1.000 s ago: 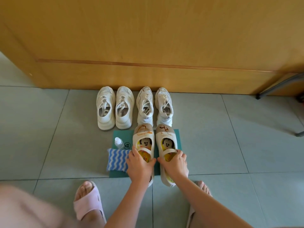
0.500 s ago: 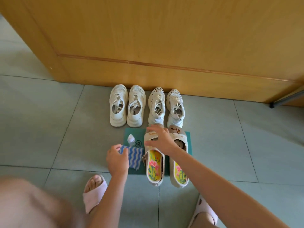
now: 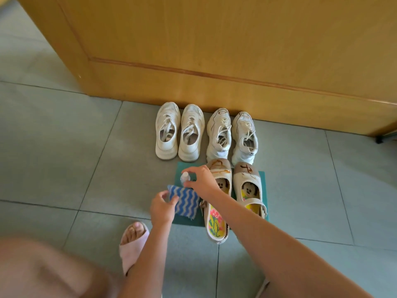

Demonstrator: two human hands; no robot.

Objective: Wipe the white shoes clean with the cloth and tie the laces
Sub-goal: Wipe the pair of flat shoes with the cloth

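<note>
- My left hand [image 3: 163,208] pinches the near left corner of the blue striped cloth [image 3: 187,203], thumb on top and fingers curled at its edge. The cloth lies flat on the left half of the green mat [image 3: 261,179], its long side running from that corner toward the mat's middle.
- My right hand [image 3: 200,179] reaches across the mat's left half, fingers curled round the cap of a small clear bottle [image 3: 184,178]. The bottle stands at the mat's far left corner, just beyond the cloth.
- The white shoes [image 3: 190,125], two pairs with loose laces, stand in a row on the floor just past the mat's far edge. Their toes point away from me, so their long axes run straight off from the mat.
- Two beige strap shoes [image 3: 246,171] with brown marks on the toes fill the mat's right half.
- As I judge it, wiping means carrying the cloth forward over the mat's far edge. The left hand has the shorter path, and the left pair lies almost straight ahead of it.
</note>
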